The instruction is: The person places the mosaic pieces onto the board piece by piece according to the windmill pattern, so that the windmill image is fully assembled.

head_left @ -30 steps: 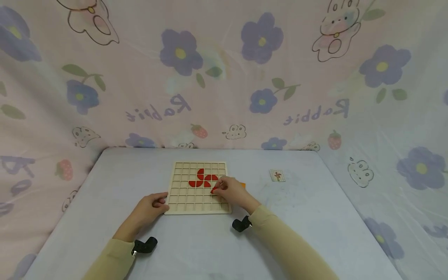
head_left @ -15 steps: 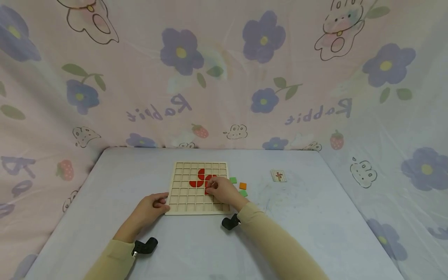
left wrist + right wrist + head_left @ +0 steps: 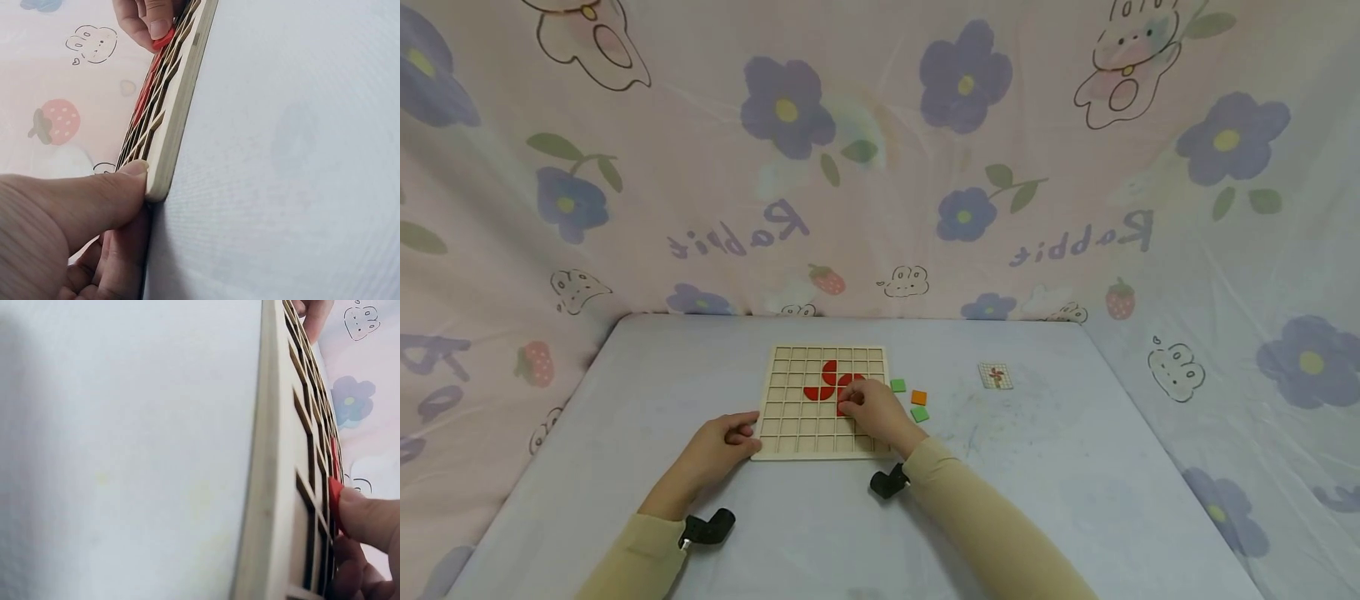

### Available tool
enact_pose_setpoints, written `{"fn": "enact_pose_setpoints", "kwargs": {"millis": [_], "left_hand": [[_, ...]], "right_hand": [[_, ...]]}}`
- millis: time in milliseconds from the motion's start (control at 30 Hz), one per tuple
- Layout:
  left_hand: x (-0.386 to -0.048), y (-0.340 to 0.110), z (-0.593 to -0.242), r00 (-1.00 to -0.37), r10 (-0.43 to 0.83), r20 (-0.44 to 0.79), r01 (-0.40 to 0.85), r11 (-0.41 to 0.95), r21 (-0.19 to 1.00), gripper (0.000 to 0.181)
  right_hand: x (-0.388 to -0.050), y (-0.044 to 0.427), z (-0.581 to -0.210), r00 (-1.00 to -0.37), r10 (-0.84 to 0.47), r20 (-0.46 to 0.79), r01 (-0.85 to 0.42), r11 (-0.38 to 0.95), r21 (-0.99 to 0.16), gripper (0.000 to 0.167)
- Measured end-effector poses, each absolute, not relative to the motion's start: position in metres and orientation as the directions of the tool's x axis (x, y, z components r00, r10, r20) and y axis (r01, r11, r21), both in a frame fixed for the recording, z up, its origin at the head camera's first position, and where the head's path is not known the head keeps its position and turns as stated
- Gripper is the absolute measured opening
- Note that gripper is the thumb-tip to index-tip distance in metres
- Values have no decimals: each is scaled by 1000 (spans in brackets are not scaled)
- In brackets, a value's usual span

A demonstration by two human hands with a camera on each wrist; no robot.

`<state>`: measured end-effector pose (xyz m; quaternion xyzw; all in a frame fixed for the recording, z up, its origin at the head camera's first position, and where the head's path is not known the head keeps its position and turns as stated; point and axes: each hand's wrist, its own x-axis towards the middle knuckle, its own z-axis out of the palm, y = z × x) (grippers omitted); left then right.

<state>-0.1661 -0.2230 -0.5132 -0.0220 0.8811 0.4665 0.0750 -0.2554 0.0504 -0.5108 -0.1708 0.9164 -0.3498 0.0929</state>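
A square wooden grid board (image 3: 792,427) lies on the table, seen in the head view. My left hand (image 3: 718,446) holds its near left corner, the thumb on the rim in the left wrist view. Over the middle cells, my right hand (image 3: 880,410) pinches a small red piece (image 3: 335,499) between thumb and fingers. This piece stands tilted against the grid in the right wrist view. Further red quarter-round pieces (image 3: 829,372) sit in cells just beyond. The fingers of my right hand cover part of the red pattern and the cells at the right.
Right of the board lie two green tiles (image 3: 920,414) and an orange tile (image 3: 919,397). A small pattern card (image 3: 996,376) with a printed grid lies farther right on the white table (image 3: 1037,500). A printed cloth (image 3: 865,183) hangs behind the table.
My right hand has moved a little left with the red piece and lowered it to a middle cell. The tiles beside the board have come into sight. My left hand stays at the corner.
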Motion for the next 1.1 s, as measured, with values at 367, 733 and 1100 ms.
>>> {"fn": "enact_pose_setpoints", "kwargs": {"millis": [367,733,1100], "left_hand": [[-165,-223,-512,-989,31,-147,-104,566,818,52],[-165,-222,-511,-988,31,-151,-107,563,820,52],[-166,-222,-513,-986,19,-165,-126,568,813,53]], "right_hand": [[-251,49,-507,-934,-356,-23,-252,706,-662,5],[-247,50,-507,-938,-347,-9,-254,705,-663,9],[-245,50,-509,-947,-322,-1,-220,650,-727,8]]}}
